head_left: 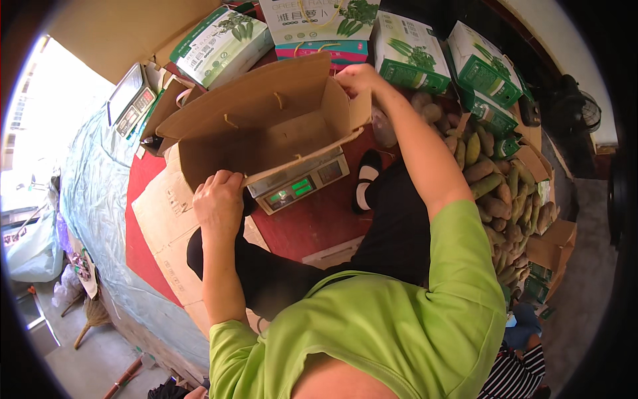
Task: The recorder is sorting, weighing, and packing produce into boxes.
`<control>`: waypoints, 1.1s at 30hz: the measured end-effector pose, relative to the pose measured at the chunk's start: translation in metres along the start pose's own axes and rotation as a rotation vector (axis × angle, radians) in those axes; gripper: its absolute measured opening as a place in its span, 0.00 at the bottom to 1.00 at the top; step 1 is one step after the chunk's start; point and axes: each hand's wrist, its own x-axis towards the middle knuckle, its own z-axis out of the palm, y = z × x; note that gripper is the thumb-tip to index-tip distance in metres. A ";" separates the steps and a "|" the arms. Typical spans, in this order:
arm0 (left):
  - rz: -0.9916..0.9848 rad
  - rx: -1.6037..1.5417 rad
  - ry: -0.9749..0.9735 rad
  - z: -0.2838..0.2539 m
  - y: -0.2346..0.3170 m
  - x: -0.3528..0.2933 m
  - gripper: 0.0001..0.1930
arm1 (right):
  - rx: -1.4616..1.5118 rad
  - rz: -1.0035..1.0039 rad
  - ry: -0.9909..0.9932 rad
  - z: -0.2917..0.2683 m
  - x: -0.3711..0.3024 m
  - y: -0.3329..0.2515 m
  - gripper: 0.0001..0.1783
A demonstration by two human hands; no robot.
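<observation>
An open brown cardboard box [256,143] rests on a digital scale [302,183] in front of me, its flaps raised. Bare cardboard and short handle-cord loops show inside it. My left hand [218,203] grips the box's near left corner, fingers curled over the edge. At the far right corner, my right hand [359,80] is closed on a side flap; its fingertips are partly hidden. Green digits glow on the scale's display panel, just below the box's near edge.
Printed green-and-white cartons [226,46] stand along the far side. Long green radishes [488,183] are heaped at the right. Flattened cardboard [176,233] lies by my left leg on the red surface [292,229]. Another scale [129,100] stands far left. Part of another person in stripes [515,372] shows lower right.
</observation>
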 end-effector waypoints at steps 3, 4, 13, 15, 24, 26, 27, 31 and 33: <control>-0.047 -0.013 -0.048 -0.001 0.002 0.001 0.05 | 0.232 0.026 0.021 -0.004 -0.012 -0.006 0.17; -0.043 -0.018 -0.048 0.000 0.004 0.003 0.05 | 0.313 0.029 0.051 -0.008 -0.019 -0.009 0.17; 0.024 0.076 0.089 0.012 0.016 0.009 0.05 | 0.101 -0.154 0.238 -0.024 -0.017 -0.013 0.14; 0.015 0.086 0.083 0.014 0.019 0.009 0.05 | 0.122 -0.243 0.286 -0.028 -0.022 -0.020 0.13; -0.094 -0.184 -0.061 0.009 0.019 0.013 0.14 | 0.460 -0.219 0.348 -0.052 -0.059 -0.037 0.11; -0.162 -0.323 -0.060 0.007 0.022 0.012 0.16 | 0.456 -0.244 0.360 -0.054 -0.075 -0.035 0.13; -0.244 -0.450 -0.060 0.008 0.023 0.012 0.18 | 0.379 -0.288 0.381 -0.054 -0.086 -0.032 0.15; -0.142 -0.342 -0.148 0.010 0.023 0.014 0.20 | 0.293 -0.227 0.434 -0.068 -0.127 0.009 0.14; -0.139 -0.317 -0.194 0.006 0.025 0.013 0.20 | 0.253 -0.037 0.445 -0.070 -0.143 0.056 0.14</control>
